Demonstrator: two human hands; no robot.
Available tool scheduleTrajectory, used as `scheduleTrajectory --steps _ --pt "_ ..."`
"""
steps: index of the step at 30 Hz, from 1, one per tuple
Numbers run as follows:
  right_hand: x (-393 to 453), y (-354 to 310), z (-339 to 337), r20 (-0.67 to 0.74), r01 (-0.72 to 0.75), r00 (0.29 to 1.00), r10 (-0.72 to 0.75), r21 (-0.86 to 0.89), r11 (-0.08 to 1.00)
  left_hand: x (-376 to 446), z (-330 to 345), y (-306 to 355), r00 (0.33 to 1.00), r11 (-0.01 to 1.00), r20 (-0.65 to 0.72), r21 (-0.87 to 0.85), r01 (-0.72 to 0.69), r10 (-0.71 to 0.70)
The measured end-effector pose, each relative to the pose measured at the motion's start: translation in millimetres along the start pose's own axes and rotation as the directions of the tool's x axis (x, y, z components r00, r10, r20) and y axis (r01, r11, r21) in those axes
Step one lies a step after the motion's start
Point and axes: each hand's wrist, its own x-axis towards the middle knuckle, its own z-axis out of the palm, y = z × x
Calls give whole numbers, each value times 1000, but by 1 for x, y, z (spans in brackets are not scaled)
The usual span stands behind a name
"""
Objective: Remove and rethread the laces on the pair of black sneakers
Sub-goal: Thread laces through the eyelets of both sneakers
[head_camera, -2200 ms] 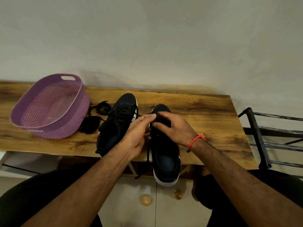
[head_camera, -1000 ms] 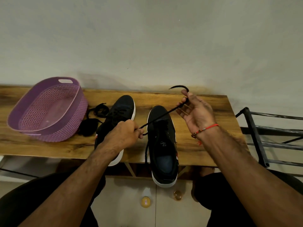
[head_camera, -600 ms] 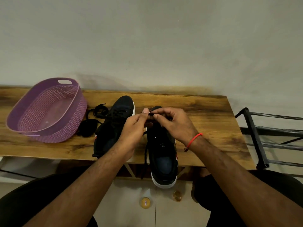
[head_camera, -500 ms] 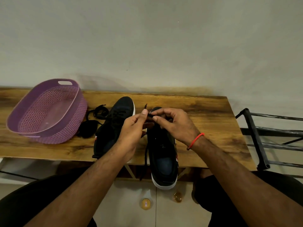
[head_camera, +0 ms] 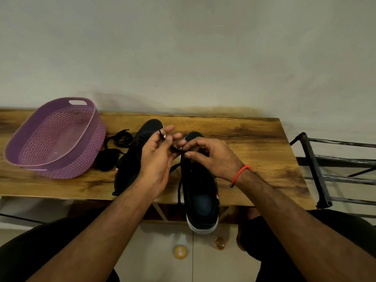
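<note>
Two black sneakers stand side by side on the wooden table [head_camera: 254, 139], toes to the wall. The left sneaker [head_camera: 130, 169] is partly hidden behind my left hand [head_camera: 157, 157]. The right sneaker [head_camera: 200, 198] overhangs the front edge with its heel. A black lace [head_camera: 177, 150] runs between my hands above the right sneaker's toe. My left hand pinches its tip, which pokes up between the fingers. My right hand [head_camera: 207, 156] pinches the lace lower down. The lace's other end hangs along the sneaker's left side. A loose black lace [head_camera: 120, 138] lies coiled left of the sneakers.
A purple plastic basket [head_camera: 55, 137] stands tilted at the table's left end, with a dark bundle [head_camera: 105, 159] beside it. A black metal rack [head_camera: 325, 169] stands right of the table. Two small round objects [head_camera: 180, 252] lie on the floor below.
One second ago my right hand had pulled the lace out and up to the right. Both hands have since come back together over the right sneaker's toe, and my left hand now holds the lace tip.
</note>
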Motion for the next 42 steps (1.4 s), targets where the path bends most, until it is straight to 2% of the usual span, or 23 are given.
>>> scheduleTrajectory --steps 3,5,7,8,9,10,11,13,15,16,18,20,23,27,30,35,39,42 --pt "3 0 -5 -43 -38 998 38 3 999 12 -9 6 995 998 -77 3 -59 59" --pt "5 4 -11 -116 -123 986 121 -7 992 19 -18 16 945 943 -170 235 -235 278" --pt "6 8 -19 -163 -211 965 206 -11 977 21 -26 32 777 703 -168 569 -426 607" --pt "6 11 -22 -166 -248 956 241 -23 969 21 -29 40 684 573 -116 657 -491 720" --pt "5 12 -25 -155 -282 950 271 -50 958 20 -31 44 624 482 -61 695 -533 779" --pt "5 13 -27 -129 -310 946 298 -88 947 20 -31 45 608 431 -6 712 -555 794" --pt "5 14 -28 -95 -334 941 324 -130 934 19 -28 44 635 409 54 722 -557 770" --pt "4 15 -28 -24 -379 924 382 -195 905 14 -20 30 743 372 193 769 -520 640" --pt "3 16 -26 39 -415 899 436 -242 877 10 -15 8 792 300 314 802 -517 524" --pt "2 15 -25 67 -427 886 459 -267 864 7 -13 -2 813 297 340 807 -510 472" --pt "0 12 -24 106 -437 868 485 -297 849 4 -11 -16 885 383 305 815 -434 353" --pt "-1 10 -26 121 -456 856 502 -277 846 3 -10 -26 927 464 273 806 -367 258" --pt "0 7 -30 128 -517 827 548 -211 830 -2 -6 -36 919 431 302 815 -387 253" --pt "-1 8 -33 159 -602 778 608 -89 793 -2 -6 -43 883 281 383 846 -453 271" --pt "-3 9 -36 207 -639 751 627 -14 769 0 -5 -44 858 215 430 843 -493 281" --pt "-4 6 -39 233 -659 735 636 26 752 -2 -3 -41 826 74 497 844 -532 265" --pt "-5 4 -40 237 -660 735 635 33 751 -6 -3 -37 771 -48 564 815 -577 297" --pt "-5 2 -40 238 -666 731 640 44 744 -7 -3 -38 756 -126 600 798 -589 263"
